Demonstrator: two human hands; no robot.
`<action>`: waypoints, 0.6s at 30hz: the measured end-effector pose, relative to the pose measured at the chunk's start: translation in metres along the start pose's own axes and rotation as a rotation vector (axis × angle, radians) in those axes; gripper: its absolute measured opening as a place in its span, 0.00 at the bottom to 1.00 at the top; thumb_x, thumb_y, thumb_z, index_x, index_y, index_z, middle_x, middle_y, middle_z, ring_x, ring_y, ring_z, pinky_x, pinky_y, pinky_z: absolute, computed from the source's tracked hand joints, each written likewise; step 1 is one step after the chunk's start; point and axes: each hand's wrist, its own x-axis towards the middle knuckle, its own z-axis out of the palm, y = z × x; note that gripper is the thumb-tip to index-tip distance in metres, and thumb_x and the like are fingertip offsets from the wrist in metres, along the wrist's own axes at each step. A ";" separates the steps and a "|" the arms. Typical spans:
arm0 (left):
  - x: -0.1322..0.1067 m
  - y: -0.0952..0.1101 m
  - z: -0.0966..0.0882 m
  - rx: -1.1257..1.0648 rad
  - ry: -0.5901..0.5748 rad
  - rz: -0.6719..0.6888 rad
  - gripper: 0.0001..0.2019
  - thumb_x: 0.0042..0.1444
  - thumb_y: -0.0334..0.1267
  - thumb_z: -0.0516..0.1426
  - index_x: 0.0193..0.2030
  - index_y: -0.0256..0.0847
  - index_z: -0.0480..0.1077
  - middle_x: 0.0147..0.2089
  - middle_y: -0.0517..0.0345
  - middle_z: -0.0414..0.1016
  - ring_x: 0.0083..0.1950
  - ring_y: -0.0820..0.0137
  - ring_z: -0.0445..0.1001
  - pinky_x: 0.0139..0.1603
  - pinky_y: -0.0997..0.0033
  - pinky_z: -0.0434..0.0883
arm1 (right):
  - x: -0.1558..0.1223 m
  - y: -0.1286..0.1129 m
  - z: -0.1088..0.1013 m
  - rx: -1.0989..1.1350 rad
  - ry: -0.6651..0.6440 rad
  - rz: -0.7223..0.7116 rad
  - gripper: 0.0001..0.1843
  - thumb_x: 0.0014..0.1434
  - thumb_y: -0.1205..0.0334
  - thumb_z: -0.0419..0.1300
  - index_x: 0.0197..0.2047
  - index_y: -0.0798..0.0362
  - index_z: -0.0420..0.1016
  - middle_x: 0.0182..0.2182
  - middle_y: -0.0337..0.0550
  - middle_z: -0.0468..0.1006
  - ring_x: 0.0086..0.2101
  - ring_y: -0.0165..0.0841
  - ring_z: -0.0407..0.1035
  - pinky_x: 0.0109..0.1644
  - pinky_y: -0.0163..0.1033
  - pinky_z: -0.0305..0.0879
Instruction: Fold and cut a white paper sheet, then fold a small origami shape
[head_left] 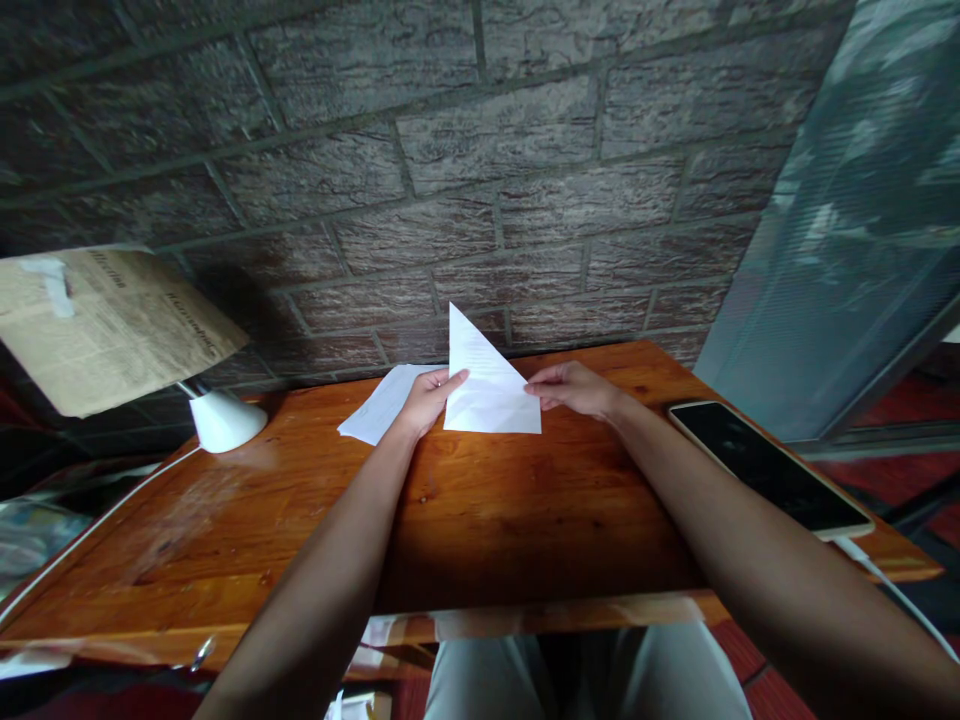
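Left hand (pixel 429 398) and right hand (pixel 574 388) each pinch an edge of folded paper (pixel 487 390) at table (pixel 487 510) far side. 1 loose sheet (pixel 379 405) lies behind-left; lamp (pixel 223 418) left, phone (pixel 769 465) right, both clear.

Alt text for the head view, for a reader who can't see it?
Left hand and right hand pinch a folded white paper, its point up, over a wooden desk. A second sheet lies behind it, a phone to the right.

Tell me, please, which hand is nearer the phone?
Right. The right hand holds the paper on the side toward the phone; the left hand holds its other edge, farther off.
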 end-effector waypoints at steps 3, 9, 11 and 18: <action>0.000 0.001 -0.001 0.001 -0.027 -0.038 0.22 0.44 0.49 0.69 0.41 0.34 0.79 0.35 0.51 0.82 0.36 0.66 0.80 0.39 0.70 0.74 | 0.002 0.002 -0.001 0.013 0.023 -0.003 0.13 0.48 0.56 0.71 0.35 0.54 0.81 0.31 0.42 0.82 0.29 0.28 0.71 0.38 0.35 0.70; -0.002 -0.001 0.002 -0.005 -0.096 -0.055 0.23 0.44 0.43 0.71 0.46 0.35 0.78 0.43 0.48 0.82 0.41 0.65 0.80 0.48 0.64 0.75 | 0.008 0.006 0.004 0.028 0.207 -0.100 0.06 0.53 0.60 0.66 0.32 0.54 0.79 0.30 0.41 0.81 0.31 0.31 0.72 0.41 0.38 0.68; -0.002 -0.002 0.002 0.015 -0.132 -0.076 0.23 0.43 0.41 0.71 0.46 0.35 0.78 0.45 0.46 0.82 0.43 0.63 0.80 0.51 0.62 0.74 | 0.009 0.006 0.005 0.027 0.237 -0.160 0.06 0.52 0.60 0.65 0.31 0.54 0.79 0.30 0.41 0.81 0.31 0.31 0.72 0.42 0.38 0.68; -0.002 0.001 0.002 0.007 -0.096 -0.028 0.22 0.45 0.42 0.70 0.46 0.35 0.78 0.45 0.45 0.82 0.43 0.61 0.81 0.50 0.60 0.75 | 0.010 0.005 0.001 0.111 0.225 -0.188 0.14 0.47 0.53 0.67 0.33 0.54 0.79 0.30 0.41 0.81 0.31 0.33 0.71 0.40 0.40 0.67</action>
